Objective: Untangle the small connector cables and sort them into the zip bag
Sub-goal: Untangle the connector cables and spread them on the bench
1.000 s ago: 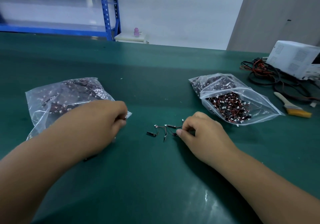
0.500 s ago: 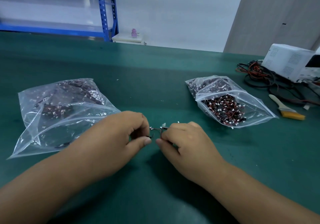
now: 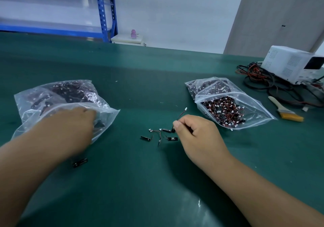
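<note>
No text reads clearly; the white instrument's [image 3: 289,63] markings seem too blurred.

Our left hand [image 3: 70,126] is inside the zip bag [image 3: 57,93]; our right hand [image 3: 194,132] pinches one connector cable [image 3: 182,113], loose cables [image 3: 166,130] lying between them.

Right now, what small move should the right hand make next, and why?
Probably lift the right hand to draw its pinched connector cable clear of the loose cables on the mat: its lower end hangs beside that cluster, and the left hand is at the mouth of the left zip bag.
</note>
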`<state>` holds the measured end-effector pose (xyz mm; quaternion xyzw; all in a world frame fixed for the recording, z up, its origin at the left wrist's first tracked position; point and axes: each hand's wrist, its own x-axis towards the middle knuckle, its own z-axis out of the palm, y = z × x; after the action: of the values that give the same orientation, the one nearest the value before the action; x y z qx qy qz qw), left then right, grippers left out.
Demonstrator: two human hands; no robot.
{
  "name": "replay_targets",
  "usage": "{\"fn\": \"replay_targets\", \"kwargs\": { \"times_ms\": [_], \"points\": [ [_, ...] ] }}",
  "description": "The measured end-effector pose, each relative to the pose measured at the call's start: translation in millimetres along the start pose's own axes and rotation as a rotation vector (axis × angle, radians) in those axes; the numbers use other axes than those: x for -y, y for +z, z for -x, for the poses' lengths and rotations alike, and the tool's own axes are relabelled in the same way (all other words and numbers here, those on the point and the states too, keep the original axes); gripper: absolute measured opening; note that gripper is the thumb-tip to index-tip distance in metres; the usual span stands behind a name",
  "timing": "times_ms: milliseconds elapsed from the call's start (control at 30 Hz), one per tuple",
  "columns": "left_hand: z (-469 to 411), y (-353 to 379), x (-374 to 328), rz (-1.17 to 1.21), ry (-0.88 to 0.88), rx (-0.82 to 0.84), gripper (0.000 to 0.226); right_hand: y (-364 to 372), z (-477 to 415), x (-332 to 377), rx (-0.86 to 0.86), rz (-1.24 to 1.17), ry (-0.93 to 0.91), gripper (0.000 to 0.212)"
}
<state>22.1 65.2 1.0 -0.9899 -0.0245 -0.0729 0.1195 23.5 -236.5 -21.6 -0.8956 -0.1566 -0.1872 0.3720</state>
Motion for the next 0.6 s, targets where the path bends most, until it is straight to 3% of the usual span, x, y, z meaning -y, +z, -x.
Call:
{"fn": "replay_targets", "kwargs": {
  "times_ms": [133,333,600],
  "points": [
    [-4,4,1,0.113,-0.042,0.061,0.032,0,1,-3,0.033,0.178,0.132,0.032],
    [-10,8,9,0.014,-0.033,0.010,0.019,-1,-2,-7,0.061,0.123,0.156,0.024],
    [-11,5,3,-0.120,-0.030,0.068,0.026,-4,-6,-14,-0.011,0.085,0.160,0.013]
  ]
}}
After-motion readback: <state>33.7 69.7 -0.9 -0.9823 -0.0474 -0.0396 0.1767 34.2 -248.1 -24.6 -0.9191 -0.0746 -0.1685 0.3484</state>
